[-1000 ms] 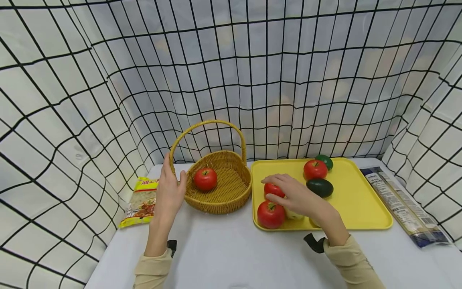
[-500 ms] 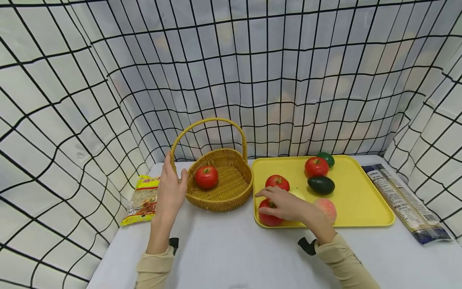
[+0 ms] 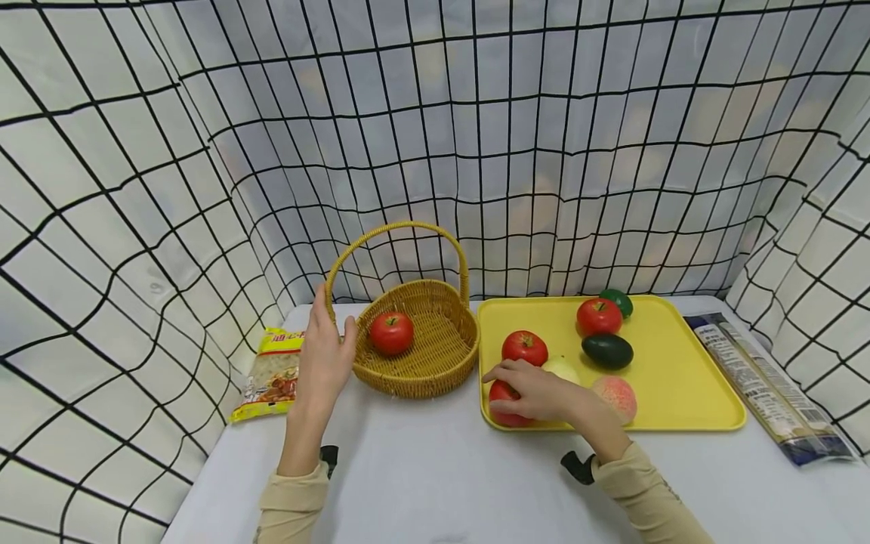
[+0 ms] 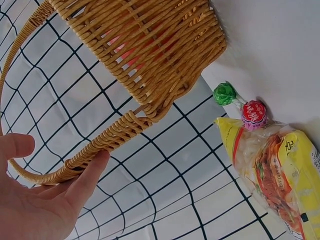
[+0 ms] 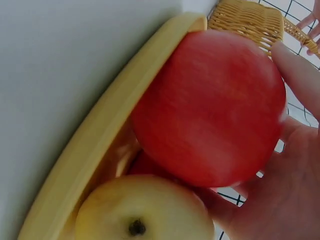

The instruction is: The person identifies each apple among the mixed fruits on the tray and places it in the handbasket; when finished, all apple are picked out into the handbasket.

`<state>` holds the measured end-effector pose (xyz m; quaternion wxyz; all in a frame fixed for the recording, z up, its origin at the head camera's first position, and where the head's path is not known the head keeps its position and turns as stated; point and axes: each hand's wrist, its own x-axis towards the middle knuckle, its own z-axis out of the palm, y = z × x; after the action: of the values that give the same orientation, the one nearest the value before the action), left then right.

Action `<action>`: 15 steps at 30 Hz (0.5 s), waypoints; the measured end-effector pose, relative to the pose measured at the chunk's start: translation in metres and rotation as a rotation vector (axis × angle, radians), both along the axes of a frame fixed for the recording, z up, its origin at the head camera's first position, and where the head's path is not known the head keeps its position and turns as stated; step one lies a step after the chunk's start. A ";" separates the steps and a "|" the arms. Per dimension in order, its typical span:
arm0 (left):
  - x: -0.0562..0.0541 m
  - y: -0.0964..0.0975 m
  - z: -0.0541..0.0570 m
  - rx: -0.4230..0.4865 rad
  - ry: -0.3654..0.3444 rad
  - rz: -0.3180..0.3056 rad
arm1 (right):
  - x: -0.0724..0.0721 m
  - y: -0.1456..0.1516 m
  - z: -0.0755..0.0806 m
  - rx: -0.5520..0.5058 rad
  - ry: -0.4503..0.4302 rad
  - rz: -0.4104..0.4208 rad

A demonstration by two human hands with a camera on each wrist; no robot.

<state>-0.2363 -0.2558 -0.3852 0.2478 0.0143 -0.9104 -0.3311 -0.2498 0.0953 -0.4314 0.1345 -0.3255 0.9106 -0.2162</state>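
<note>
My left hand (image 3: 325,359) is at the left side of a woven basket (image 3: 423,384), its fingers against the upright part of the handle (image 4: 107,137) and the thumb apart from it. One tomato (image 3: 391,333) lies inside the basket. My right hand (image 3: 540,391) holds a red tomato (image 5: 210,110) at the front left corner of the yellow tray (image 3: 686,378), thumb on one side and fingers round the other. Beside it are a second tomato (image 3: 525,347) and a pale yellow, apple-like fruit (image 5: 145,207). The hand partly covers the held tomato in the head view.
Further right on the tray are a peach (image 3: 615,399), a dark green avocado-like fruit (image 3: 608,351), another tomato (image 3: 599,316) and a green item (image 3: 617,302). A yellow food packet (image 3: 272,374) and two lollipops (image 4: 254,114) lie left; a long packet (image 3: 775,389) lies right. Black netting surrounds the table.
My right hand has moved down and slightly left from above the tray's fruit and closed round the front tomato, uncovering the tomato behind and the peach. My left hand stays at the basket handle.
</note>
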 end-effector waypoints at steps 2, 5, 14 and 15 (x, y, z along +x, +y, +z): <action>0.000 0.000 0.001 0.000 -0.002 0.000 | 0.001 -0.001 -0.002 0.013 0.001 0.017; 0.000 0.000 0.002 -0.001 -0.011 0.001 | 0.003 -0.002 -0.004 0.025 0.004 0.029; 0.001 0.001 0.003 0.000 -0.012 0.006 | 0.008 -0.003 -0.001 0.042 -0.029 -0.012; 0.001 0.002 0.003 0.003 -0.011 0.007 | 0.008 -0.003 0.000 0.043 -0.033 -0.016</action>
<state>-0.2353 -0.2541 -0.3824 0.2438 0.0196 -0.9112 -0.3313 -0.2420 0.0922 -0.4318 0.1545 -0.3115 0.9154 -0.2030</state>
